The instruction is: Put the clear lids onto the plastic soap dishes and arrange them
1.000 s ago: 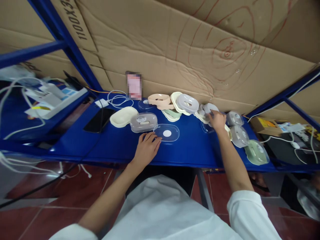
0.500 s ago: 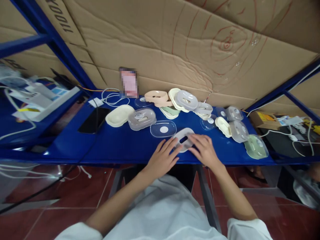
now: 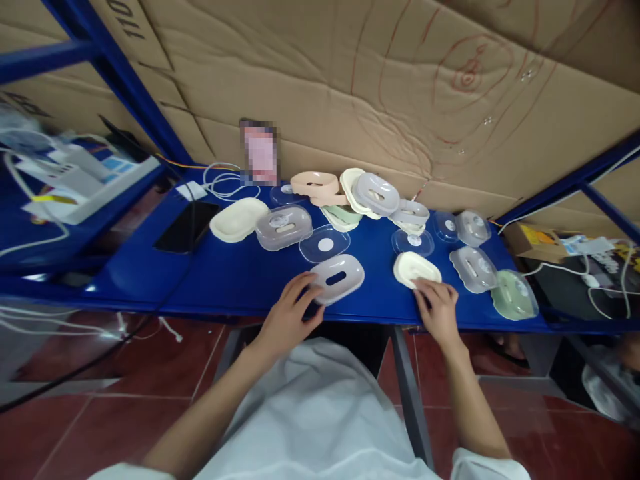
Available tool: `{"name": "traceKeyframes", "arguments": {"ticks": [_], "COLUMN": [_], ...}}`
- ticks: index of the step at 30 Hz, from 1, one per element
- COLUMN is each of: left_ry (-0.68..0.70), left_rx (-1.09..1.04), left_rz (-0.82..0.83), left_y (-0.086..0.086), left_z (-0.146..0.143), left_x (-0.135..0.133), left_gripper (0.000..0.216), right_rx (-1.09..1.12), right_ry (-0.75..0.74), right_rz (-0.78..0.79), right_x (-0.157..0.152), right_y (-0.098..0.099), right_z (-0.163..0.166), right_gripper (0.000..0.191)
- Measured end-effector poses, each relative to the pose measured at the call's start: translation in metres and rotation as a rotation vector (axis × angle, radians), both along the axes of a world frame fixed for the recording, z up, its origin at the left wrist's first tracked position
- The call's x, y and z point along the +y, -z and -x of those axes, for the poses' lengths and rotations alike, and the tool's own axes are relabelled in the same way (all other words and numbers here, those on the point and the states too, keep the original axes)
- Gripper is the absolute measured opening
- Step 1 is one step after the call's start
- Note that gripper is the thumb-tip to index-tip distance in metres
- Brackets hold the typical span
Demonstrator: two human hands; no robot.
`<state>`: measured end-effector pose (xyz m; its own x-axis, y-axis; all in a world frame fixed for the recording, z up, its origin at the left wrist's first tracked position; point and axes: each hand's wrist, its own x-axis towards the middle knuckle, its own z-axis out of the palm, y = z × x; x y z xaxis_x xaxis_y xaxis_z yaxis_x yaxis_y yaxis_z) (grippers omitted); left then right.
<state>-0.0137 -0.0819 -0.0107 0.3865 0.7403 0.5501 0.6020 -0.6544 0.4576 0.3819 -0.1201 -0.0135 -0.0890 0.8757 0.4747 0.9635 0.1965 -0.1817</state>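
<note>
Widest thing in shot is the long blue metal shelf point(image 3: 240, 287), running left to right in front of the person, with the creased brown cardboard wall point(image 3: 350, 87) behind it. Along the back sits a crowded row of oval plastic soap boxes point(image 3: 373, 195) in grey, cream, peach and green. A flat black phone point(image 3: 187, 225) lies off to the left.

Now down to the front edge, where 2 pieces sit pulled out of the row. The grey oval plastic tray with a slot in its middle point(image 3: 339, 277) lies with its long axis left to right, its right end tipped a little toward the wall. Just behind it is a clear oval lid with a round white sticker point(image 3: 325, 243). Well to the right, across a bare strip of blue, the cream oval plastic dish point(image 3: 417, 269) also lies lengthwise left to right.

Left hand point(image 3: 289, 315) is the nearer one to the grey tray, which lies ahead of it and to its right. That hand is curled narrow, fingers over the tray's left end and thumb on the near rim, pinching it. Right hand point(image 3: 439, 308) is nearer the cream dish, which is just ahead of it and slightly left. That hand is flat and loose, its fingertips point(image 3: 424, 288) touching the dish's near edge, nothing gripped
</note>
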Motion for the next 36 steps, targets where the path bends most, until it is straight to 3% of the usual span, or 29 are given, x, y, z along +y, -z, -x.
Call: {"name": "traceKeyframes", "arguments": {"ticks": [6,10,13,17,20,25,32,34,36], "left_ry": [0.035,0.147,0.233,0.269,0.263,0.241,0.243,0.184,0.038], "left_rx": [-0.16,-0.134,-0.061,0.055,0.112,0.157,0.239,0.242,0.219], "left_rz": [0.007,0.014,0.056,0.079,0.038,0.006,-0.059,-0.087,-0.091], "left_y": [-0.002,-0.01,-0.014,-0.016,-0.015,-0.01,-0.011,-0.012,-0.011], "left_z": [-0.001,-0.016,-0.028,-0.041,-0.047,-0.056,-0.05,-0.04,-0.027], "left_x": [-0.004,0.003,0.016,0.033,0.039,0.039,0.035,0.039,0.048], "left_gripper": [0.035,0.038,0.034,0.03,0.03,0.031,0.029,0.031,0.036], "right_rx": [0.14,0.312,0.293,0.203,0.247,0.276,0.259,0.228,0.2], "right_ry": [-0.289,-0.241,-0.239,-0.313,-0.272,-0.181,-0.219,-0.235,-0.239], "right_rz": [0.092,-0.011,-0.007,0.148,0.135,0.128,0.155,0.161,0.169], "right_x": [-0.011,-0.002,0.006,0.012,0.012,0.009,0.01,0.011,0.01], "right_y": [-0.004,-0.006,-0.009,-0.01,-0.008,-0.006,-0.001,0.0,-0.002], "right_z": [0.058,0.072,0.074,0.074,0.075,0.079,0.079,0.079,0.08], "right_gripper": [0.044,0.066,0.079,0.056,0.048,0.05,0.055,0.054,0.054]}}
